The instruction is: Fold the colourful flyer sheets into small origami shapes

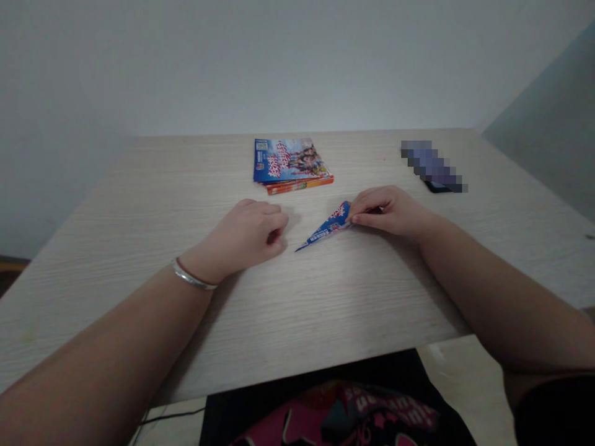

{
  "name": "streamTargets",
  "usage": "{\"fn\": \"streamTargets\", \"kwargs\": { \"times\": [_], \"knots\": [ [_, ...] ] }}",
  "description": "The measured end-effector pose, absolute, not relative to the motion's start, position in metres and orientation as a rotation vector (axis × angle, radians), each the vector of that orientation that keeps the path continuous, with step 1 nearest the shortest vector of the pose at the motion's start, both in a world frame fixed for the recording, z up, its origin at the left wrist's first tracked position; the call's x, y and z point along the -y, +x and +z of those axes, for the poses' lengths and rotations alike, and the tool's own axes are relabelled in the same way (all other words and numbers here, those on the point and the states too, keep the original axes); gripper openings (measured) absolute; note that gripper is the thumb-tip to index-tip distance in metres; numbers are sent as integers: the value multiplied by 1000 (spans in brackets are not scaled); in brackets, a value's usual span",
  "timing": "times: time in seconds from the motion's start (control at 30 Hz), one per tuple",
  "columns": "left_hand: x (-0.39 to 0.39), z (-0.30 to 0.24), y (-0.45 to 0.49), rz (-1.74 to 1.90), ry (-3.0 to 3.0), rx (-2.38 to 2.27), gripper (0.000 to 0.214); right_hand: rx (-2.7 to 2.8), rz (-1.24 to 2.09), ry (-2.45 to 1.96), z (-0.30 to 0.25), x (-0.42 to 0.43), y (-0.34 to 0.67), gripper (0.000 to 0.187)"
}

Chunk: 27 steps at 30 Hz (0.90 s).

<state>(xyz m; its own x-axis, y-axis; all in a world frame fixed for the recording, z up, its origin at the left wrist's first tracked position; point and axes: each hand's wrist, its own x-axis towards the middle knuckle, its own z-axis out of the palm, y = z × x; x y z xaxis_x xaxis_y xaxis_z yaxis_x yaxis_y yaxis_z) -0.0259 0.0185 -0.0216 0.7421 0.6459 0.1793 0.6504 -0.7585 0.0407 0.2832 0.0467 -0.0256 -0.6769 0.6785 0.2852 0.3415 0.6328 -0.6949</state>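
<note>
A blue printed flyer, folded into a narrow pointed shape like a paper plane, lies at the middle of the table with its tip toward the lower left. My right hand pinches its wide end between thumb and fingers. To the left, my left hand rests on the table with its fingers curled in, a short gap from the paper's tip. Its fingertips are turned away, so whether anything is in them is hidden. A silver bangle circles the left wrist.
Behind my hands, a stack of colourful printed flyers lies on the pale wood-grain table. A phone-like dark object, partly pixelated, lies at the back right. A wall stands along the table's far edge.
</note>
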Motion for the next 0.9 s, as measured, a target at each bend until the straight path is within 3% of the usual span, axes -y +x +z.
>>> {"fn": "streamTargets", "kwargs": {
  "times": [0.17, 0.27, 0.43, 0.63, 0.77, 0.9],
  "knots": [
    [-21, -24, -30, -439, -2882, 1239, 13, 2293, 764, -743, -29, -49, 284, 13],
    [-21, -29, -28, -593, -2950, 1080, 28, 2334, 727, -657, -32, -50, 276, 15],
    [-24, -36, -25, -463, -3034, 845, 41, 2468, 588, -599, -32, -52, 271, 19],
    [-21, -28, -20, -373, -3009, 871, 40, 2594, 310, -823, -33, -52, 274, 24],
    [-16, -20, -14, -337, -2963, 851, 39, 2597, 65, -1033, -33, -50, 265, 39],
    [-11, -19, -9, -342, -2939, 820, 37, 2607, -6, -1150, -31, -47, 254, 35]
  ]
}}
